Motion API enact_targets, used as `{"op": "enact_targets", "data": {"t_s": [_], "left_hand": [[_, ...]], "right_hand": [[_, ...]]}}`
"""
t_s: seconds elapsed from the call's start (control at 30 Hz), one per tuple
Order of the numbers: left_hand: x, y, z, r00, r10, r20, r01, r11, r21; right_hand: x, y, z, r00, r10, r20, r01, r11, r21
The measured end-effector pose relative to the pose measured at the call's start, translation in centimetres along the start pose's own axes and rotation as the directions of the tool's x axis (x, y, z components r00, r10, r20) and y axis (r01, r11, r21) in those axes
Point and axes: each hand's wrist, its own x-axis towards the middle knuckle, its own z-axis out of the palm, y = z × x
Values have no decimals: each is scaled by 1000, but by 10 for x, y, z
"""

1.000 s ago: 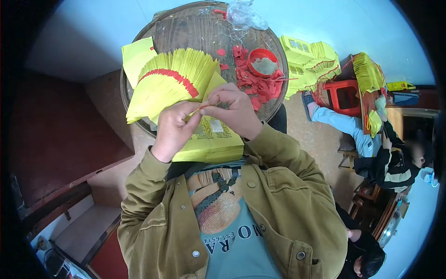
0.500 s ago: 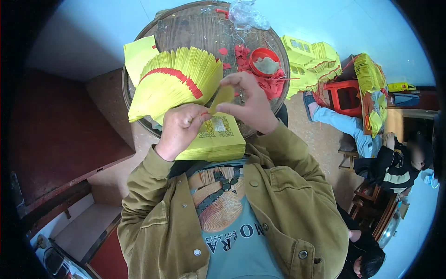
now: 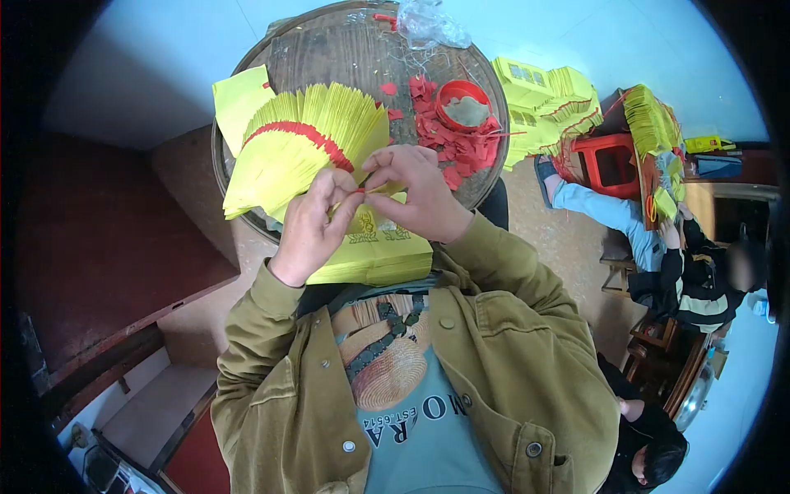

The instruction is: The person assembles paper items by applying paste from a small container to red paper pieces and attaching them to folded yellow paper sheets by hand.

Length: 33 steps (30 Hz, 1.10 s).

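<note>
My left hand [image 3: 311,221] has its fingers pinched on a small red paper piece [image 3: 360,190] at the edge of a yellow sheet. Just right of it, my right hand [image 3: 418,194] pinches the yellow sheet [image 3: 390,188], which its fingers partly cover. Both hands' fingertips nearly meet. Beneath them lies a thick stack of yellow printed paper [image 3: 374,262] near my lap. Beyond my left hand, a fanned bundle of yellow paper [image 3: 280,169] with a red band rests on the round table.
The round wooden table [image 3: 317,51] bears red paper scraps [image 3: 461,150], a red bowl [image 3: 463,105] with grey contents and a clear plastic bag [image 3: 428,25]. At right are yellow bundles [image 3: 527,86], a red stool [image 3: 607,165] and a seated person [image 3: 699,276]; another person [image 3: 650,440] is lower right.
My right hand has swung the yellow sheet back down and in toward my left hand, closing the gap between them. The seated person's hands have shifted at the yellow bundle.
</note>
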Motion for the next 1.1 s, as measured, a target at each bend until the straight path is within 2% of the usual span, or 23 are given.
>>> {"op": "enact_targets", "data": {"t_s": [0.07, 0.13, 0.17, 0.23, 0.27, 0.33, 0.43, 0.47, 0.53, 0.57, 0.6, 0.63, 0.7, 0.73, 0.77, 0.8, 0.83, 0.93, 0.97, 1.03, 1.07, 1.1], "left_hand": [[0, 0, 0, 1000, 12, -8, -12, 999, 30], [1, -1, 0, 991, 137, -4, -133, 970, 202], [2, 0, 0, 991, 137, -4, -133, 970, 202], [5, 3, -2, 952, 305, 2, -292, 910, 295], [4, 2, -2, 953, 304, 2, -291, 910, 296], [1, -1, -3, 988, 153, 7, -150, 957, 248], [0, 7, -6, 990, 136, -28, -128, 974, 184], [-4, 16, -8, 990, 138, -27, -131, 974, 184], [-14, 42, -16, 954, 298, -33, -276, 917, 287], [-20, 44, -16, 954, 297, -33, -276, 917, 289], [-25, 46, -16, 962, 214, 167, -244, 952, 186], [-28, 47, -17, 920, 142, 366, -188, 978, 93], [-26, 34, -12, 932, 156, 327, -217, 962, 162], [-23, 25, -8, 940, 174, 295, -245, 943, 225], [-19, 19, -6, 944, 196, 266, -271, 919, 286], [-16, 15, -6, 962, 151, 230, -212, 938, 273], [-14, 13, -7, 961, 153, 231, -215, 938, 272], [-10, 9, -12, 957, 163, 240, -225, 939, 261], [-8, 11, -16, 957, 163, 239, -225, 939, 261], [-6, 19, -23, 937, 77, 342, -145, 974, 176], [-6, 19, -25, 936, 76, 343, -143, 974, 176], [-6, 18, -28, 920, 134, 369, -203, 967, 156]], "right_hand": [[-1, 0, 1, 1000, -14, -23, 14, 1000, -17], [-2, -1, 0, 999, -30, -46, 29, 999, -34], [-3, -1, -1, 999, -26, -30, 25, 998, -49], [-4, -3, -5, 1000, -25, -14, 24, 998, -63], [-1, -4, -10, 999, -45, -17, 43, 996, -74], [1, -2, -15, 998, -66, -21, 64, 994, -86], [1, 2, -18, 994, -102, -49, 95, 985, -142], [1, 2, -17, 993, -98, -63, 89, 987, -133], [1, 2, -16, 993, -92, -77, 83, 989, -123], [2, 3, -15, 991, -103, -84, 90, 986, -139], [3, 1, -15, 989, -115, -90, 100, 983, -155], [4, -3, -16, 989, -119, -90, 104, 983, -152], [2, -15, -20, 973, -178, -148, 132, 951, -281], [-3, -16, -21, 972, -182, -149, 135, 950, -281], [-10, -14, -22, 993, -116, -21, 113, 988, -106], [-17, -14, -21, 991, -69, 117, 62, 996, 66], [-25, -17, -17, 991, -68, 116, 61, 996, 64], [-50, -22, -3, 937, -65, 344, 107, 989, -104], [-54, -17, 2, 936, -65, 345, 107, 989, -104], [-53, -10, 8, 920, -22, 390, 72, 991, -114], [-52, -6, 6, 920, -22, 390, 71, 991, -112], [-43, -8, 0, 929, 39, 369, -15, 998, -68]]}}
